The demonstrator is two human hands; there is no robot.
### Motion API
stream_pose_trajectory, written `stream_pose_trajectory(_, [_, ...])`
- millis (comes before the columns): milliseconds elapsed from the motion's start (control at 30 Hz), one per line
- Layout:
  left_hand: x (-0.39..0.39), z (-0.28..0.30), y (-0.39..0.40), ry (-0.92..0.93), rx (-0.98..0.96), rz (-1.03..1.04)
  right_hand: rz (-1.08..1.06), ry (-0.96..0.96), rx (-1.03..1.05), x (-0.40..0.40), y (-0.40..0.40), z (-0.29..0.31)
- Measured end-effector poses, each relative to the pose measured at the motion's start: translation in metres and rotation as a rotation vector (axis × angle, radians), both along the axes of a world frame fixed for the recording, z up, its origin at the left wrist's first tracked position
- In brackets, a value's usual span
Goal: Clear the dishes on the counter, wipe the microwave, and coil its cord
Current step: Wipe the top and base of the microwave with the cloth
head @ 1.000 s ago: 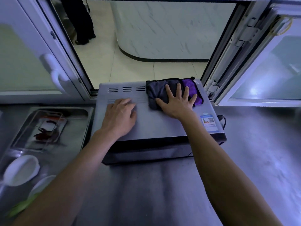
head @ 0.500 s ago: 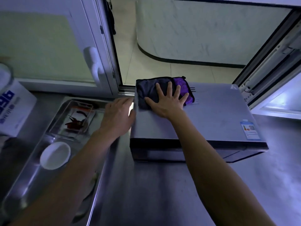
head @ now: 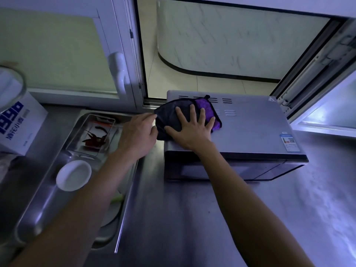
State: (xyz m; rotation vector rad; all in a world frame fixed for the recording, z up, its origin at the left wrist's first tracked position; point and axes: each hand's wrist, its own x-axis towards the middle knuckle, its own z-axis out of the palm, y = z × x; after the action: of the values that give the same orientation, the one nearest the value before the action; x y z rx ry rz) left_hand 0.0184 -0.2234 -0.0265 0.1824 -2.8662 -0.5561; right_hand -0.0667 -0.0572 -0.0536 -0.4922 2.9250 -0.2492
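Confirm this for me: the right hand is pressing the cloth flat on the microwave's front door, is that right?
Not quite. The head view shows the right hand pressing the cloth flat on the microwave's top panel, at its left end, not on the front door.

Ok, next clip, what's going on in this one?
A person is wiping the top of a microwave. The right hand presses flat on a dark grey and purple cloth at the top's left edge, where the cloth overhangs. The left hand is beside that edge, fingertips at the cloth. Dishes, including a white bowl, sit in the steel tray to the left.
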Motion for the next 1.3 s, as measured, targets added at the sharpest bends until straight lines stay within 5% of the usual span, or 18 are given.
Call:
stream_pose_trajectory(267, [0.037,-0.013,0.036,0.055,0.110,-0.095,-0.021,0.088,-0.004,0.076,0.039,-0.003])
stream_pose_trajectory(433, [0.051,-0.015,0.065,0.116,-0.015,-0.161,-0.077,0.217,-0.061,0.109,0.074,-0.019])
stream_pose_trajectory(1300, [0.013,-0.011,0.284,0.145,-0.128,-0.451,-0.493,0.362,-0.847,0.094,0.268,-0.059])
